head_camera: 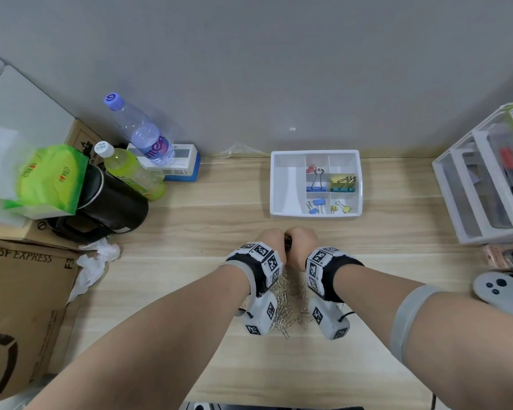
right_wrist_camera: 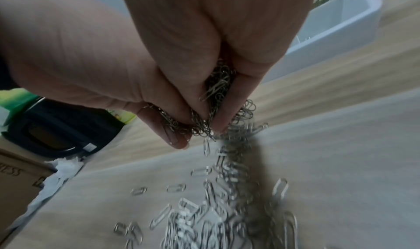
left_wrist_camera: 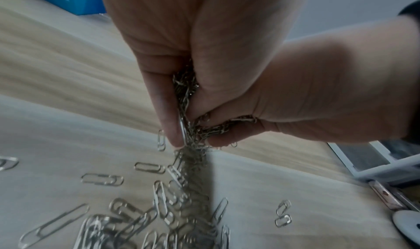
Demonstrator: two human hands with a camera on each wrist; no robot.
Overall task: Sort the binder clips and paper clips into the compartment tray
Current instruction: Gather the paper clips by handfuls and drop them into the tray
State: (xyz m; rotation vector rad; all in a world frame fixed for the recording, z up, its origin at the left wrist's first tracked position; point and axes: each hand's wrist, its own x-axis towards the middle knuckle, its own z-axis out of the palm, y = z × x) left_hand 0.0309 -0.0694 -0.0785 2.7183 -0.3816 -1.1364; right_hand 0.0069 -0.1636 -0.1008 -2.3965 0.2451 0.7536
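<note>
Silver paper clips [left_wrist_camera: 188,98] fill both hands, which press together just above the bench [head_camera: 208,238]: the left hand [head_camera: 271,241] and the right hand [head_camera: 304,239] each curl their grip round a shared bunch, with strands trailing down to a loose heap of paper clips [right_wrist_camera: 216,217] lying on the wood under the wrists. Well ahead of the hands sits the white compartment tray [head_camera: 285,184], its right-hand cells holding coloured binder clips [head_camera: 342,183], its long left cell bare.
</note>
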